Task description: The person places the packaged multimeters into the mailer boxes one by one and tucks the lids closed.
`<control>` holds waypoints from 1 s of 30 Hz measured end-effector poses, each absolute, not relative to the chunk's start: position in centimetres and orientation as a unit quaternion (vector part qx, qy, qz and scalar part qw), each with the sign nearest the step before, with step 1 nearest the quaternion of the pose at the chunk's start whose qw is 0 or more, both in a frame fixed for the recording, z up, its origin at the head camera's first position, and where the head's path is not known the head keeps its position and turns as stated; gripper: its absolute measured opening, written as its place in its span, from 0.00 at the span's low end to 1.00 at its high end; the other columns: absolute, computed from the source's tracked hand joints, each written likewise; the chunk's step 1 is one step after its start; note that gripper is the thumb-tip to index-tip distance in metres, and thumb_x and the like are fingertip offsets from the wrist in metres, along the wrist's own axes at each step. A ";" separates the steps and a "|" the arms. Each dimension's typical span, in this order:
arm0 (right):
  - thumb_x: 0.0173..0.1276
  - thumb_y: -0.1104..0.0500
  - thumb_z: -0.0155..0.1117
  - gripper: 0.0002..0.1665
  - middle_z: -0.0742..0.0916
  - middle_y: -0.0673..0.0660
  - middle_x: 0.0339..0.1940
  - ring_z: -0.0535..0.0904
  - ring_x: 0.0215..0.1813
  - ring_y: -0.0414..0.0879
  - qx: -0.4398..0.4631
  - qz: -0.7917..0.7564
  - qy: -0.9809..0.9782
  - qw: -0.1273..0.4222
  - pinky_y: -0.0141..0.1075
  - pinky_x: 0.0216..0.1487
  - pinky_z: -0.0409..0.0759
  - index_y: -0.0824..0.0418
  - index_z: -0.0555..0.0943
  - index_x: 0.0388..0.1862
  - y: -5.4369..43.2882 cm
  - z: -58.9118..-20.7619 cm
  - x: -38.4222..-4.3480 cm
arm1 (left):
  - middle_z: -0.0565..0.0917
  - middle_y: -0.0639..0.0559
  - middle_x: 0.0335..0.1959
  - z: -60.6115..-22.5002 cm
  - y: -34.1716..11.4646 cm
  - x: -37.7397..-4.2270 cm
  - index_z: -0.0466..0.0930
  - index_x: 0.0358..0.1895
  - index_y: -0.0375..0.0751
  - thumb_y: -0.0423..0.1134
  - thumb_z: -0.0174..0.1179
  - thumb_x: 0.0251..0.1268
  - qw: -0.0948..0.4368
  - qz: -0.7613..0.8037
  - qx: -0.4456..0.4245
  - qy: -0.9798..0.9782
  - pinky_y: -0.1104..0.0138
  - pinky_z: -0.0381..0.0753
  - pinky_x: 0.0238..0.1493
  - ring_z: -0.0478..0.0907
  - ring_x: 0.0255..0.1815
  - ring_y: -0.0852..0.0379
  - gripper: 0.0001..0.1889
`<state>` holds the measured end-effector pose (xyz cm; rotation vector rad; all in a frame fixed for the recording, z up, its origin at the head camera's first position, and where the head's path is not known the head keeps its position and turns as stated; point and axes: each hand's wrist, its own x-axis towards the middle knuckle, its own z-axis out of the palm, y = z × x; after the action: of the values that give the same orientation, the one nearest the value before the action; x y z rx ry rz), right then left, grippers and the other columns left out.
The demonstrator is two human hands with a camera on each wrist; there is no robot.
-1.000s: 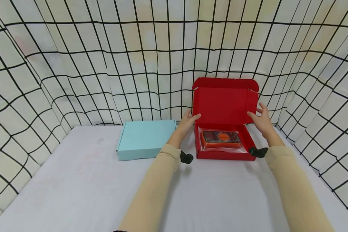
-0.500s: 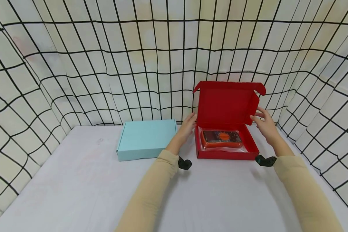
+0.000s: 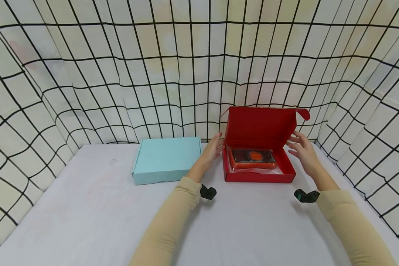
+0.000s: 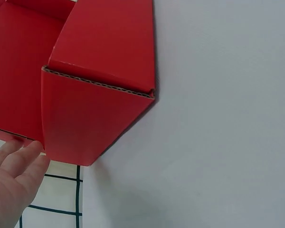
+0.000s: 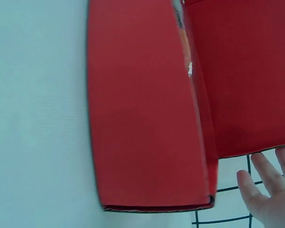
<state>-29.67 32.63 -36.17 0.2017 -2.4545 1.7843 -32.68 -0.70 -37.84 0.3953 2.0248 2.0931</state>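
A red cardboard mailer box [image 3: 260, 178] stands on the table, its lid [image 3: 261, 125] raised and leaning forward over the tray. Inside lies an orange multimeter [image 3: 252, 159] with a dark face and an orange dial, wrapped in clear plastic. The left hand [image 3: 208, 153] is at the box's left rear side, fingers extended along the lid's edge; in the left wrist view its fingertips [image 4: 35, 147] meet that edge. On the other side the right hand [image 3: 304, 153] has its fingers spread, and in the right wrist view the fingertips [image 5: 259, 156] are right at the lid's lower edge.
A closed light-blue box [image 3: 167, 157] sits left of the left hand. The white table [image 3: 103, 207] ends at a white curtain with a black grid [image 3: 136, 74] at the back and sides. Each wrist bears a small black camera [image 3: 306, 195].
The red lid has tilted forward and its top edge has come lower. The right hand's thumb has left the lid's side, and that hand has shifted slightly right and down.
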 end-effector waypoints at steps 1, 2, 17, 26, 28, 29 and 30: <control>0.84 0.55 0.43 0.38 0.63 0.70 0.75 0.69 0.72 0.54 0.069 0.590 -0.803 0.050 0.47 0.72 0.69 0.66 0.44 0.84 32.6 -36.3 -29.6 | 0.60 0.36 0.79 -37.9 -0.8 -32.7 0.46 0.83 0.38 0.54 0.26 0.87 0.102 0.711 0.133 0.683 0.45 0.55 0.77 0.57 0.79 0.40 0.33; 0.84 0.55 0.43 0.38 0.64 0.70 0.74 0.70 0.71 0.53 0.072 0.591 -0.802 0.051 0.44 0.71 0.71 0.66 0.45 0.83 32.6 -36.4 -29.5 | 0.60 0.36 0.79 -37.9 -0.8 -32.6 0.46 0.83 0.38 0.54 0.26 0.87 0.102 0.711 0.133 0.682 0.45 0.55 0.77 0.57 0.79 0.40 0.33; 0.84 0.57 0.43 0.33 0.77 0.50 0.63 0.76 0.57 0.30 0.094 0.588 -0.801 0.062 0.29 0.60 0.77 0.71 0.53 0.80 34.3 -37.9 -28.9 | 0.62 0.40 0.79 -38.8 -0.8 -32.2 0.49 0.83 0.38 0.55 0.25 0.86 0.112 0.731 0.115 0.663 0.46 0.54 0.78 0.56 0.80 0.44 0.33; 0.83 0.61 0.39 0.30 0.78 0.37 0.57 0.77 0.57 0.28 0.114 0.574 -0.810 0.039 0.26 0.57 0.77 0.76 0.56 0.77 35.6 -38.9 -28.2 | 0.60 0.39 0.80 -39.3 -0.7 -31.8 0.49 0.83 0.39 0.57 0.23 0.85 0.120 0.762 0.102 0.628 0.45 0.51 0.78 0.54 0.81 0.43 0.35; 0.83 0.61 0.40 0.29 0.77 0.37 0.59 0.77 0.58 0.29 0.119 0.580 -0.805 0.033 0.25 0.57 0.76 0.73 0.57 0.78 35.9 -39.1 -28.1 | 0.60 0.38 0.80 -39.2 -0.7 -31.7 0.48 0.83 0.38 0.57 0.23 0.85 0.123 0.769 0.099 0.620 0.45 0.50 0.78 0.53 0.81 0.43 0.35; 0.84 0.61 0.40 0.29 0.78 0.37 0.59 0.77 0.58 0.29 0.120 0.585 -0.801 0.029 0.25 0.57 0.77 0.70 0.59 0.78 36.0 -39.1 -28.1 | 0.60 0.38 0.80 -39.1 -0.7 -31.6 0.48 0.83 0.38 0.58 0.24 0.85 0.124 0.772 0.096 0.616 0.45 0.50 0.78 0.53 0.81 0.42 0.36; 0.84 0.60 0.40 0.28 0.79 0.36 0.59 0.78 0.58 0.30 0.122 0.593 -0.796 0.022 0.25 0.57 0.77 0.66 0.60 0.79 36.2 -39.2 -28.1 | 0.60 0.38 0.80 -39.0 -0.7 -31.6 0.49 0.83 0.38 0.58 0.25 0.85 0.125 0.774 0.093 0.613 0.45 0.50 0.78 0.53 0.81 0.42 0.36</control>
<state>-28.07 36.20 -39.20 0.3777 -2.4663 1.8368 -31.56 -0.66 -38.97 0.2723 1.7871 2.2565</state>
